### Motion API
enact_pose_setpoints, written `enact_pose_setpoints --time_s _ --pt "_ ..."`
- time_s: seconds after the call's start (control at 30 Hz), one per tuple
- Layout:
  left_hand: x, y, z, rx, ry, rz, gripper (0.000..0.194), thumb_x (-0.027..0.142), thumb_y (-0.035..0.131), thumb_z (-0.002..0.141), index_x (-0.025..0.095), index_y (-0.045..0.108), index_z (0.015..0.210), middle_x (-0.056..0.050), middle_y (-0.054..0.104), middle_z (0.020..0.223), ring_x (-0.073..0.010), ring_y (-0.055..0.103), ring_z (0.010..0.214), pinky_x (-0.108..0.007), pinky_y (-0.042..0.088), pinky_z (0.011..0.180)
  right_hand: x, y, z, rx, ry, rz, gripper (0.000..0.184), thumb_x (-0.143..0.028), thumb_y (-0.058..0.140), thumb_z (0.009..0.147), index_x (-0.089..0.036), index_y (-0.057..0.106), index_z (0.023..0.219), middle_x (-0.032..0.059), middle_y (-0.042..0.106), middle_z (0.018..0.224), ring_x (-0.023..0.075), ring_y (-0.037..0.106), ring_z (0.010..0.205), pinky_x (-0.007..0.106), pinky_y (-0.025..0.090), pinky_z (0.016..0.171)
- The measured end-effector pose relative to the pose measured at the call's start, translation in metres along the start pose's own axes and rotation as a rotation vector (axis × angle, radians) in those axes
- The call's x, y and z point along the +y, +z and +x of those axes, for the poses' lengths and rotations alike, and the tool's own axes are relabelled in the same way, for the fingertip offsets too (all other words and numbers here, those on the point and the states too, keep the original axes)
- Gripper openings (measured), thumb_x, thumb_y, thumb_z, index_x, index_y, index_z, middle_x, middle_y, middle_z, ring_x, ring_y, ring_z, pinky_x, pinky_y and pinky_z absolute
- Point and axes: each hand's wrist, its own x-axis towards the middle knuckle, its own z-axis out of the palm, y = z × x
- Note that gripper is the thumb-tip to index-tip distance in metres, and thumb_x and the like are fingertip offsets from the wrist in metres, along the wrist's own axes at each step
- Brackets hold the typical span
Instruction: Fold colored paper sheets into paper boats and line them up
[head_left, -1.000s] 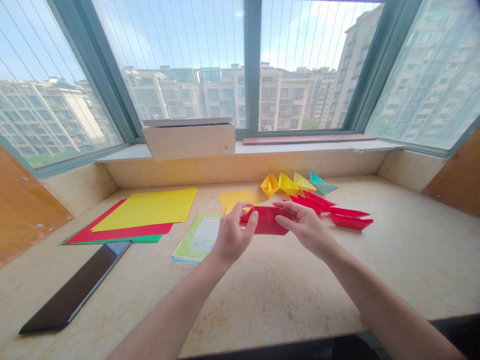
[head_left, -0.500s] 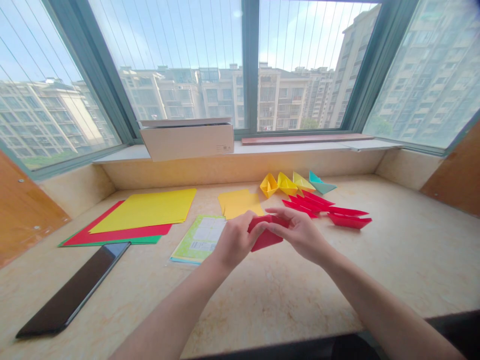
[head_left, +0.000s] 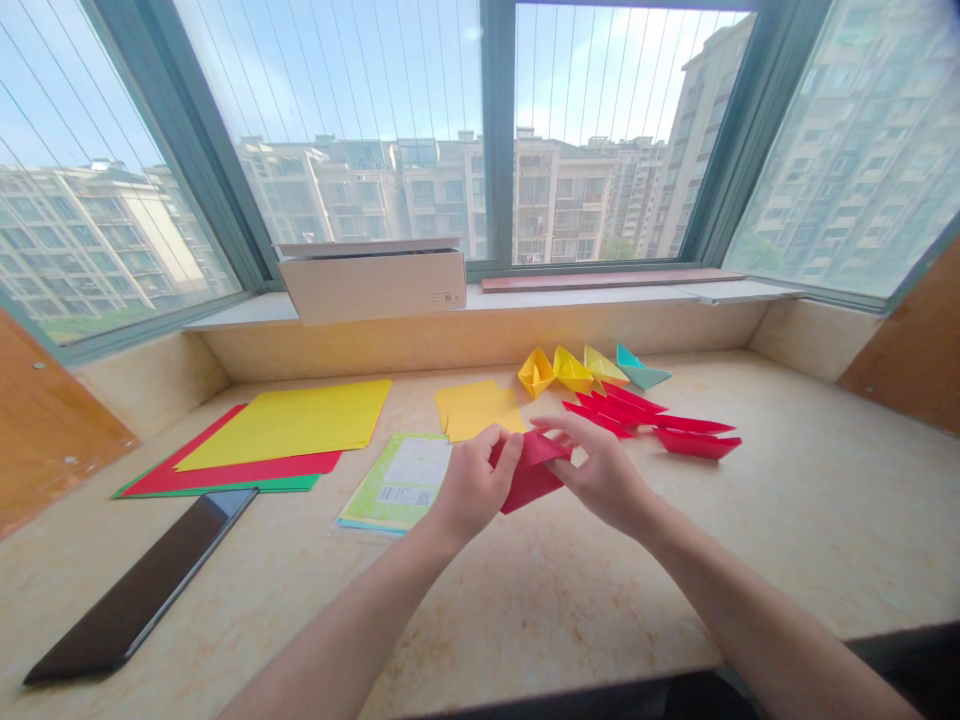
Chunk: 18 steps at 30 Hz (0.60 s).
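A folded piece of red paper [head_left: 529,482] is held above the counter between my two hands. My left hand [head_left: 477,474] pinches its left side, thumb on the near face. At the paper's right edge, my right hand [head_left: 600,462] grips it with thumb and fingers, the fingers partly behind it. Just beyond my right hand lie several folded red paper boats [head_left: 611,408], with a further red boat shape [head_left: 697,443] to their right. Behind them stand yellow paper boats [head_left: 573,370] and a teal paper boat [head_left: 641,368].
Yellow paper squares [head_left: 476,408] and a plastic packet of paper [head_left: 397,480] lie left of my hands. Farther left are large yellow sheets [head_left: 292,425] over red and green ones, and a black phone [head_left: 142,590]. A white box [head_left: 375,285] sits on the windowsill.
Both thumbs have shifted apart on the red paper. More of its front now shows, with a flap across the upper part. The things on the counter have stayed put.
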Motion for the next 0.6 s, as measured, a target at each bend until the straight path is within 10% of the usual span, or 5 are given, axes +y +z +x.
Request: enact_pose_setpoints --time_s 0.4,0.6 --pt "0.0033 0.0065 -0.0049 0.012 0.026 0.002 0.037 0.047 0.046 0.096 0.018 0.062 0.08 0.0 0.065 0.068 -0.0135 0.057 0.059 -0.023 0.039 0.058 0.0023 0.0037 -0.0053 0.06 -0.142 -0.265 0.028 -0.015 0.056 0.084 -0.023 0.073 0.105 0.0078 0.074 0.098 0.027 0.067 0.098 0.04 0.051 0.088" --pt "0.001 0.007 -0.0036 0.028 0.007 0.006 0.039 0.049 0.045 0.096 0.018 0.061 0.079 0.0 0.065 0.069 -0.0137 0.058 0.061 -0.024 0.039 0.059 -0.0041 0.0017 -0.0006 -0.015 0.134 0.185 0.031 -0.017 0.053 0.085 -0.021 0.073 0.107 0.0071 0.075 0.098 0.0242 0.068 0.09 0.036 0.053 0.078"
